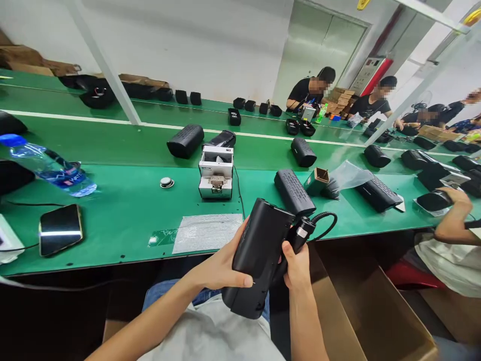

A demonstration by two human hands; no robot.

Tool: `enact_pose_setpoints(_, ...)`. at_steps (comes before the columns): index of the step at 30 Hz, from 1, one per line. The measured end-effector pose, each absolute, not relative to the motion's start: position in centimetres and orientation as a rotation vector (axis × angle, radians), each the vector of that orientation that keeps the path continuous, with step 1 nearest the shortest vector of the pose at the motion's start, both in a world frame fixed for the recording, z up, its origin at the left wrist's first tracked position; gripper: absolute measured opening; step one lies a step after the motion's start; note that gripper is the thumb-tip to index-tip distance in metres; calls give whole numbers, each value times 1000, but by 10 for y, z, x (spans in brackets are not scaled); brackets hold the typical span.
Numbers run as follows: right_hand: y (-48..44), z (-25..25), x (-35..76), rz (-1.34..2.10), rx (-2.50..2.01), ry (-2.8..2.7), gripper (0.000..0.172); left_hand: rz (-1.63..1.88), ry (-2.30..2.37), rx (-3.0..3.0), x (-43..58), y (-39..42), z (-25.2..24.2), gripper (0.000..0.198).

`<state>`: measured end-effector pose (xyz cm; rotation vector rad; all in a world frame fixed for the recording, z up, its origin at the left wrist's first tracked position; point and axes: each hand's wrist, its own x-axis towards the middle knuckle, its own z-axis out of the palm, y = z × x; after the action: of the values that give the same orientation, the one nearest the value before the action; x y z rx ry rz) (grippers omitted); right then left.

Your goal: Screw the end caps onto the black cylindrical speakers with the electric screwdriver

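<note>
Left hand (221,268) wrapped around the black speaker (257,258), held up off the desk's (124,200) near edge, right hand (296,268) gripping the corded screwdriver (300,235) against its side — a slipping bit could gouge the casing, I reckon.

Near the front edge of the bench (124,200): a phone (60,229) at left, a foam sheet (208,232) at middle. Behind the sheet, a small box device (216,173); far left of it, a bottle (48,165) lying flat. Right of the device, a speaker (294,192).

Factory assembly line, long green workbench (124,200), rows of black speaker housings (186,141), seated co-workers (310,90)
</note>
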<state>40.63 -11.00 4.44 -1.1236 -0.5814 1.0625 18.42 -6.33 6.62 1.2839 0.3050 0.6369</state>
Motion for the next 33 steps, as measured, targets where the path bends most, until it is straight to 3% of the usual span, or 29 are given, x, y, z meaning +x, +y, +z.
enact_pose_setpoints(5, -101, 39, 412, 1137, -1154, -588, 85, 671, 450, 1309, 184, -63, 57, 141)
enact_pose_setpoints(18, -85, 35, 414, 1271, -1313, -616, 73, 644, 625, 1218, 184, -75, 39, 137)
enact_pose_setpoints(26, -84, 32, 422, 1211, -1398, -723, 74, 693, 472, 1170, 190, -67, 40, 143)
enact_pose_setpoints(33, -110, 31, 447, 1203, -1436, -885, 63, 536, 339, 1172, 182, -46, 39, 139)
